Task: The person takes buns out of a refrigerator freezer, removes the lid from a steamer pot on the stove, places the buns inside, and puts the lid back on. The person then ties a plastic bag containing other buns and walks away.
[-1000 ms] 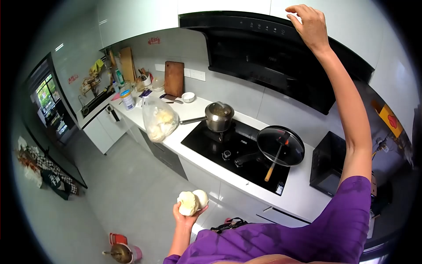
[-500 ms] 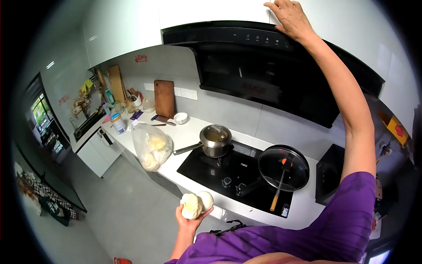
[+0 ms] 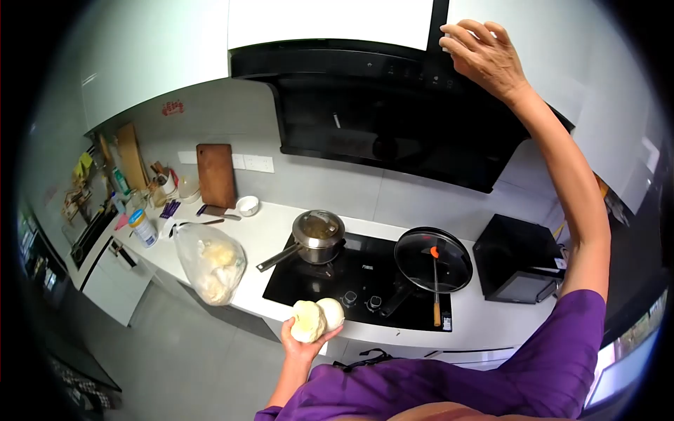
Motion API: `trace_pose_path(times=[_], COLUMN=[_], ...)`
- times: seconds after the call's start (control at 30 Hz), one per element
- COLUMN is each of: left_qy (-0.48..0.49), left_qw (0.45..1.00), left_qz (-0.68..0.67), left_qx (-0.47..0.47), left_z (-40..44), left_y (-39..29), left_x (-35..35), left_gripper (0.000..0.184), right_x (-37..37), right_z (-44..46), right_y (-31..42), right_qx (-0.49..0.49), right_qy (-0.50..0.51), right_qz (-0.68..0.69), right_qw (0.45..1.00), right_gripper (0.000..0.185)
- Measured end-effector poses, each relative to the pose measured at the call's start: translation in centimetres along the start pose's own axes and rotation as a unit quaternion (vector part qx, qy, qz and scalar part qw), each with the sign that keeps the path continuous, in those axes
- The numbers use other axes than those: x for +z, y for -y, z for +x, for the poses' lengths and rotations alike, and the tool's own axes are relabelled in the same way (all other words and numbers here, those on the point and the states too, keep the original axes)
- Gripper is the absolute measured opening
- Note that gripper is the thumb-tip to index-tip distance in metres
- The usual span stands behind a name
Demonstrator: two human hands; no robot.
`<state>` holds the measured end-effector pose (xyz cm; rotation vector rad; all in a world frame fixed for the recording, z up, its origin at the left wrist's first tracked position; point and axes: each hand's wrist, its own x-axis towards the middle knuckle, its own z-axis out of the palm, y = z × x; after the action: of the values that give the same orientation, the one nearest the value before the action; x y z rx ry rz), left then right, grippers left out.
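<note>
Two pale steamed buns (image 3: 307,323) sit side by side in my left hand (image 3: 298,349), its fingers closed around them from below, just in front of the counter edge. My right hand (image 3: 486,62) is raised high at the upper right. Its fingers curl over the edge of a white cabinet door (image 3: 544,49), and a dark gap shows beside that edge. Below the cabinets hangs the black range hood (image 3: 393,123). A clear plastic bag (image 3: 209,270) with more pale pieces inside rests at the counter's front edge.
A lidded saucepan (image 3: 319,242) and a glass-lidded frying pan (image 3: 415,275) stand on the black cooktop (image 3: 351,270). A wooden-handled utensil (image 3: 437,312) lies across the lid. A cutting board (image 3: 216,175), a white bowl (image 3: 248,205) and a canister (image 3: 143,230) stand leftward; a black appliance (image 3: 516,252) right.
The cabinet door by my right hand has swung out a little, and a dark gap now shows at its edge. My view has shifted right; my left hand still holds the buns.
</note>
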<state>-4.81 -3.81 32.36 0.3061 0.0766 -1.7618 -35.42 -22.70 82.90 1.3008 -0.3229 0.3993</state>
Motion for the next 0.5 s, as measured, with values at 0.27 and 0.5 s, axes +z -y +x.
trace_pose_path(times=[0.27,0.5], left_qy=[0.010,0.036], left_qw=[0.998,0.992], left_qz=[0.020,0.065], left_qx=[-0.055,-0.101], left_z=[1.6,2.9], left_y=[-4.0,-6.4], left_x=[-1.2,-0.5], left_gripper=[0.070,0.068], right_x=[-13.5,-23.0], right_z=[-2.3,-8.2], right_y=[-3.4,-4.8], right_qx=[0.068,0.259], right_qy=[-0.005,-0.056], right_qz=[-0.031,0.019], right_qw=[0.997,0.964], right_gripper=[0.033,0.031])
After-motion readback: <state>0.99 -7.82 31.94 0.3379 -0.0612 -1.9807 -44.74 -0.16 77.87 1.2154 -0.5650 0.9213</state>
